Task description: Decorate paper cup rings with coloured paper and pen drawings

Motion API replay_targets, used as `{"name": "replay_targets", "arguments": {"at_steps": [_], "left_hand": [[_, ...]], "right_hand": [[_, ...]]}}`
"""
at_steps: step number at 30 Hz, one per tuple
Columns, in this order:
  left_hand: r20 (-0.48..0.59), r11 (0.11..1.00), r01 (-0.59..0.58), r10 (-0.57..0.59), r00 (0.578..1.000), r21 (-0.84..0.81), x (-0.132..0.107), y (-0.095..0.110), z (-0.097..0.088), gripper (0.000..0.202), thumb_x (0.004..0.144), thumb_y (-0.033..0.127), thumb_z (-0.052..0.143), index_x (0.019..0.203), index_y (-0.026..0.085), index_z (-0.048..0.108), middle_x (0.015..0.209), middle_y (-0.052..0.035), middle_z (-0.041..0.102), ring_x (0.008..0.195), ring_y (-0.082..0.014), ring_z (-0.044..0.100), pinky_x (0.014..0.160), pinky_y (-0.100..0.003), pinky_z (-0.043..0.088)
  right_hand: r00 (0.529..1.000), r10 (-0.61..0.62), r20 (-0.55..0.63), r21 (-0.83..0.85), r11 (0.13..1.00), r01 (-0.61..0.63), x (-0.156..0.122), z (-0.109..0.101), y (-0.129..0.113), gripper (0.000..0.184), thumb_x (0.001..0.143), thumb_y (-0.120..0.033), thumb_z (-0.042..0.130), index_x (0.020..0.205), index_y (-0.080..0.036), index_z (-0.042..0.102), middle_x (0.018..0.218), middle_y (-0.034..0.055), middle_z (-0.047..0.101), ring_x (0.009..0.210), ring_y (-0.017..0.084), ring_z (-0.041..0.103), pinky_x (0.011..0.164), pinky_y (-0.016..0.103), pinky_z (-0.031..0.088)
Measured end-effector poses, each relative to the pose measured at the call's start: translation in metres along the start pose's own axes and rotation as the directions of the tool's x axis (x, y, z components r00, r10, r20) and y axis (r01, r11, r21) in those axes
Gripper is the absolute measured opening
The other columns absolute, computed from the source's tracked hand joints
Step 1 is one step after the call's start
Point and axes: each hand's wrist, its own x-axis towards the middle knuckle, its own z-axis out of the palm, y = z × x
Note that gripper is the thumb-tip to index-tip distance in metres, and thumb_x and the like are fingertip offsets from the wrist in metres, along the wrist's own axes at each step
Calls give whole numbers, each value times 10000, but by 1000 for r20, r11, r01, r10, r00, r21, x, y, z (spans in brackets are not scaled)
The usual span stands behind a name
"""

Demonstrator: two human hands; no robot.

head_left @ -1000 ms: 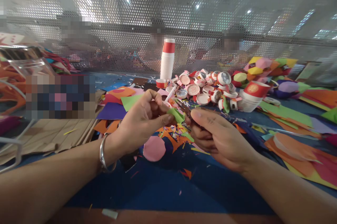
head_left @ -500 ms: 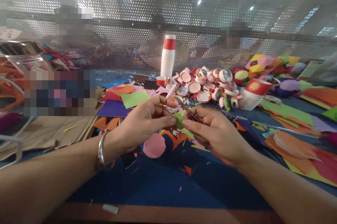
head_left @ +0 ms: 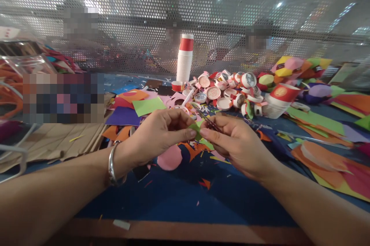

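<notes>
My left hand (head_left: 160, 134), with a silver bangle at its wrist, pinches a small green piece of paper (head_left: 197, 126) between thumb and fingers. Dark scissors (head_left: 211, 122) sit in my right hand (head_left: 239, 144), their blades pointing up and to the left. The right thumb and fingertips also touch the edge of the green paper. Part of the scissors' handles is hidden by the fingers. Below the hands, a pink rounded paper piece (head_left: 170, 158) lies on the blue table among orange and yellow scraps.
Ahead rises a tall stack of paper cups (head_left: 185, 59). Beside it lies a heap of cut cup bottoms (head_left: 219, 90), with more stacked cups (head_left: 280, 101) tilted on the right. Coloured sheets (head_left: 332, 165) spread rightward. Corrugated cardboard (head_left: 58, 142) and a glass jar (head_left: 24, 59) are at left.
The view has shifted slightly. Both hands stay close together at nearly the same spot, and the green paper and scissors are still held, turned only a little.
</notes>
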Motion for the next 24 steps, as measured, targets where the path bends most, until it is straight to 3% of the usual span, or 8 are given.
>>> {"name": "replay_targets", "arguments": {"at_steps": [3, 7, 16, 21, 24], "left_hand": [[-52, 994, 8, -14, 999, -112, -1, 1, 5, 154, 800, 207, 821, 831, 129, 691, 773, 27, 688, 717, -66, 630, 712, -206, 495], [-34, 964, 91, -103, 994, -250, -2, 1, 9, 153, 799, 185, 816, 853, 124, 687, 805, 15, 699, 730, -77, 653, 731, -217, 524], [-53, 966, 72, -88, 995, -248, -3, 3, 8, 172, 789, 164, 838, 831, 123, 676, 777, 17, 698, 728, -77, 660, 736, -196, 529], [-31, 945, 152, -168, 985, -289, -2, 7, 6, 100, 806, 98, 775, 814, 110, 676, 754, 6, 687, 703, -72, 652, 693, -174, 517], [-2, 932, 198, -208, 978, -303, -1, 8, 3, 100, 786, 80, 774, 804, 111, 681, 745, 5, 680, 699, -74, 643, 684, -174, 510]], "right_hand": [[1000, -17, 3, -23, 1000, 17, -1, 0, 0, 311, 855, -435, 807, 874, -160, 663, 588, -100, 405, 443, 28, 238, 384, 257, 99], [1000, -25, -5, -58, 998, 25, 0, 1, -1, 326, 860, -451, 795, 867, -158, 651, 587, -97, 418, 444, 32, 254, 387, 257, 111], [999, -46, -3, -98, 994, 46, -2, -1, 0, 304, 886, -446, 766, 886, -164, 652, 567, -107, 385, 427, 31, 234, 387, 262, 107], [993, -113, -26, -212, 972, 105, -3, -3, -2, 203, 928, -363, 712, 972, -175, 649, 551, -115, 370, 435, 45, 242, 415, 261, 156], [984, -176, -12, -306, 938, 164, -4, -2, -6, 109, 929, -268, 675, 980, -176, 649, 597, -91, 442, 496, 63, 306, 469, 254, 236]]}}
